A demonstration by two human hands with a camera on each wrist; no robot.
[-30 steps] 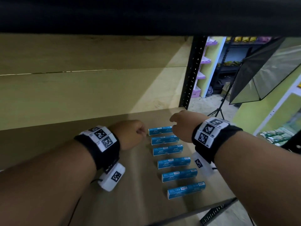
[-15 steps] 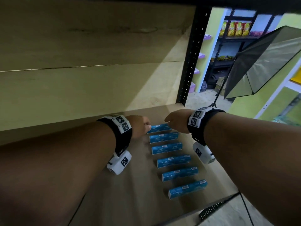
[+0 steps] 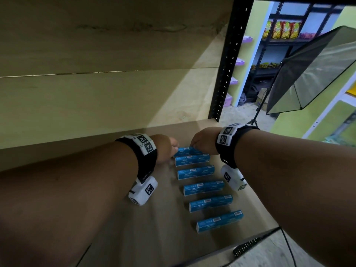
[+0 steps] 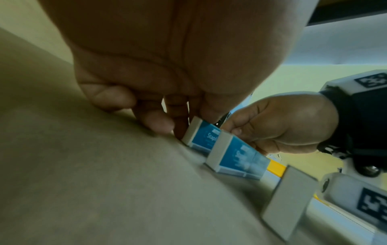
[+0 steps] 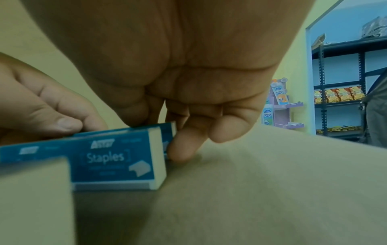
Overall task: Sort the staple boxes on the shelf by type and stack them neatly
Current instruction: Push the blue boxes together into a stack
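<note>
Several blue staple boxes lie in a row on the brown shelf board [image 3: 107, 218], running from the back toward the front edge. The farthest box [image 3: 185, 150] sits between my two hands. My left hand [image 3: 169, 149] pinches its left end [image 4: 193, 131] with curled fingers. My right hand [image 3: 200, 145] pinches its right end [image 5: 170, 132], fingertips [image 5: 182, 149] down at the board. The second box [image 3: 191, 159] lies just in front of it, reading "Staples" [image 5: 117, 159] in the right wrist view. The nearest box [image 3: 219, 221] lies close to the front edge.
A wooden back panel [image 3: 96, 93] closes the shelf behind the hands. A black perforated upright [image 3: 229, 60] marks the right back corner. Beyond it stand a softbox light [image 3: 312, 74] on a tripod and distant shelves of snack packets [image 3: 281, 29].
Both hands have moved in onto the ends of the farthest box and now hold it. The head view has dropped closer into the shelf.
</note>
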